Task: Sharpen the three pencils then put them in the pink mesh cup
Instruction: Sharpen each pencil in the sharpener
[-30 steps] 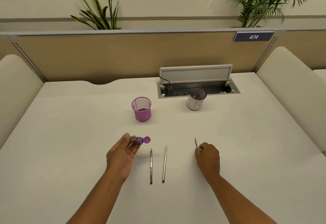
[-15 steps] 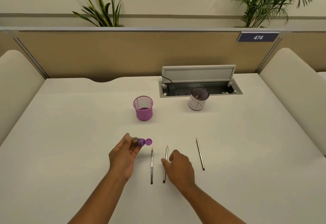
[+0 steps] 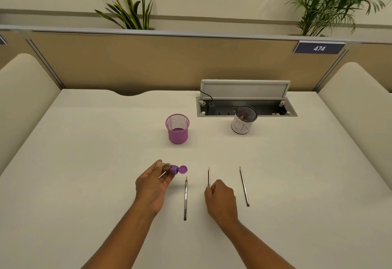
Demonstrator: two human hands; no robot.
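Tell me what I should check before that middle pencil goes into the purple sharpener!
1. Left hand holds the sharpener: ok.
2. Sharpener's lid is flipped open: ok.
3. Right hand pinches the middle pencil: ok.
4. Pencil tip is lined up with the sharpener: not ok, they are apart and the tip points away across the table.
5. Sharpener's hole is clear: cannot tell.
6. Pink mesh cup stands upright, ready for pencils: ok.
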